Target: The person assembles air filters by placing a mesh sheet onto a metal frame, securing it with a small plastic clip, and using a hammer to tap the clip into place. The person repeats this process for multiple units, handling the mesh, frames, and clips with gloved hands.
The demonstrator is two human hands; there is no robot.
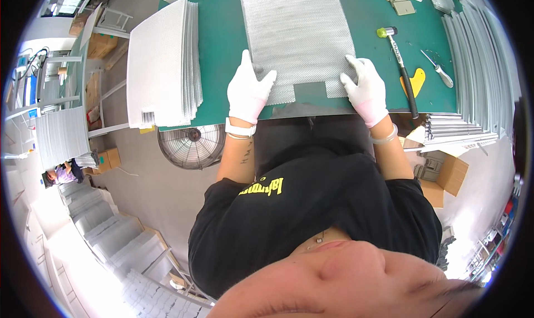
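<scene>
A grey metal mesh sheet [300, 34] with a rectangular notch in its near edge lies before me on the green-topped table [217, 51]. Both my hands wear white gloves. At the sheet's near left corner is my left hand [248, 90], its thumb over the mesh and its forefinger stretched along the left edge. My right hand [365, 90] grips the near right edge, thumb on the mesh and fingers bent at the side. The undersides of both hands are hidden. A dark patch of table shows through the notch between them.
Left stands a stack of mesh sheets [161, 67]. On the right lie a hammer [401, 67], a yellow scraper [416, 83] and a screwdriver [439, 70]. Grey frame strips [478, 67] are stacked beyond them. A round fan [192, 145] and an open carton [449, 176] sit below table height.
</scene>
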